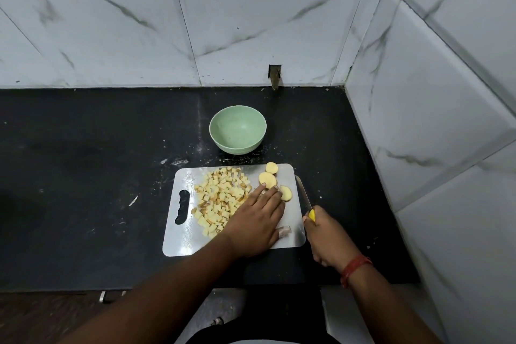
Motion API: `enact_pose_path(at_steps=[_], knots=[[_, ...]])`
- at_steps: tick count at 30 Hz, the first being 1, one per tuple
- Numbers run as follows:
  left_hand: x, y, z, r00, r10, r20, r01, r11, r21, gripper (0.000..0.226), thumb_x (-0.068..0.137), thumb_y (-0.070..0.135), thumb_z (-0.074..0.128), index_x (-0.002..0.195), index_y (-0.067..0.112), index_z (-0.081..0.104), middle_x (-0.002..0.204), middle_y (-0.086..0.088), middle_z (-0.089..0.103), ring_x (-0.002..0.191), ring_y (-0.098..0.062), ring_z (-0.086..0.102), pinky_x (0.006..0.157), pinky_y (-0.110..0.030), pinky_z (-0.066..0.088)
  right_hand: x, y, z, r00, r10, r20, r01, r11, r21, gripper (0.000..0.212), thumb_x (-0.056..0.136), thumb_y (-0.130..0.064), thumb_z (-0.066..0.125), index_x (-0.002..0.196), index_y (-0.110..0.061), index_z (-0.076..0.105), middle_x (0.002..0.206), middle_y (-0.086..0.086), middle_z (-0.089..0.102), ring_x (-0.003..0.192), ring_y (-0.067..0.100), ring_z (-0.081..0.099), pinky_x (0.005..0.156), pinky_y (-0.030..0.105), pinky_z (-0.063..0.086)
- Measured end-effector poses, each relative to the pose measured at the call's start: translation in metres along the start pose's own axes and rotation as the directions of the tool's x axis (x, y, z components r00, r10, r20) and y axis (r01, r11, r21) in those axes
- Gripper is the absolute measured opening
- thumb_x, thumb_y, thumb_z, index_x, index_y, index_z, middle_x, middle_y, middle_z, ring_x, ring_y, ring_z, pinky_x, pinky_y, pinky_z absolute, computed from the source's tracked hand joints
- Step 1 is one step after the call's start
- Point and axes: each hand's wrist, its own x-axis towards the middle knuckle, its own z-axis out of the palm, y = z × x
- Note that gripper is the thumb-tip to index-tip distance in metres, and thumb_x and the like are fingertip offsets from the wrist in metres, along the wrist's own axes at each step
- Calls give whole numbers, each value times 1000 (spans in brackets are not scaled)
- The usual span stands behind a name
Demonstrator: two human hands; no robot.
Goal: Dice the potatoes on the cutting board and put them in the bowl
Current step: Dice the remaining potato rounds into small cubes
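A steel cutting board (290, 240) lies on the black counter. A heap of diced potato (217, 198) covers its left half. Three larger potato pieces (268, 179) sit at its far right corner. My left hand (255, 220) lies flat on the board with straight fingers, its fingertips touching the dice and the nearest large pieces. My right hand (326, 234) grips the yellow handle of a knife (303, 195), whose blade points away along the board's right edge. The green bowl (238, 129) stands empty behind the board.
Marble-look tiled walls close the counter (83, 176) at the back and on the right. A small dark fitting (275, 77) sticks out of the back wall behind the bowl. The counter's front edge runs just below my wrists.
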Motion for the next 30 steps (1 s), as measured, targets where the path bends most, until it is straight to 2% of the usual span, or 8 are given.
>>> enact_pose_path(at_steps=[5, 8, 11, 13, 16, 21, 25, 30], knots=[[7, 6, 0, 1000, -15, 13, 15, 1000, 24, 73, 104, 57, 22, 140, 3, 57, 145, -21, 54, 144, -36, 40, 125, -49, 16, -2, -5, 2, 1000, 6, 21, -6, 1000, -12, 17, 103, -31, 35, 104, -15, 40, 68, 12, 54, 35, 15, 47, 36, 20, 36], [8, 7, 0, 1000, -4, -2, 4, 1000, 23, 70, 105, 56, 24, 143, 5, 53, 143, -20, 55, 143, -36, 41, 126, -51, 18, 1, -7, 3, 999, 36, 30, -35, 999, -32, 18, 104, -30, 34, 107, -14, 40, 70, 12, 56, 38, 16, 50, 36, 21, 37], [4, 9, 0, 999, 15, -37, -15, 1000, 2, 62, 104, 53, 35, 142, 8, 56, 144, -18, 54, 142, -36, 41, 123, -55, 24, 4, -9, 4, 999, 47, 19, -46, 998, -32, 18, 103, -29, 34, 103, -12, 42, 73, 14, 57, 42, 19, 52, 38, 22, 40], [-1, 10, 3, 993, 85, -83, -85, 996, -1, 56, 101, 47, 43, 138, 8, 59, 142, -15, 55, 140, -34, 43, 123, -54, 24, 6, -11, 5, 999, 37, 13, -37, 999, -24, 18, 102, -29, 34, 102, -12, 41, 75, 14, 58, 42, 20, 53, 38, 22, 40], [-8, 7, 6, 987, 118, -113, -121, 992, -23, 53, 102, 45, 45, 132, 6, 64, 133, -10, 60, 133, -28, 49, 126, -47, 12, 6, -12, 4, 999, 39, 14, -39, 999, -26, 18, 102, -30, 33, 105, -14, 40, 80, 15, 59, 46, 22, 55, 39, 24, 41], [-14, -6, 8, 997, 60, -52, -61, 998, -33, 60, 106, 49, 37, 138, 3, 60, 141, -12, 58, 137, -29, 47, 126, -44, 9, 3, -9, 6, 996, 84, 29, -81, 994, -68, 22, 103, -33, 32, 112, -15, 41, 83, 16, 61, 46, 19, 56, 40, 23, 42], [-9, -4, 1, 997, 28, -65, -32, 997, -71, 64, 107, 52, 29, 142, 6, 56, 150, -17, 49, 144, -32, 40, 124, -47, 15, 2, -10, 7, 996, 86, 22, -84, 994, -72, 21, 103, -31, 33, 108, -13, 42, 81, 16, 61, 45, 20, 54, 40, 23, 42], [5, 2, 2, 999, -34, 42, 37, 997, -71, 74, 105, 57, 18, 151, 4, 44, 158, -19, 40, 151, -33, 28, 128, -47, 5, 3, -15, 10, 994, 100, 38, -94, 987, -133, 16, 102, -24, 32, 106, -12, 42, 82, 16, 60, 49, 23, 56, 40, 23, 41]])
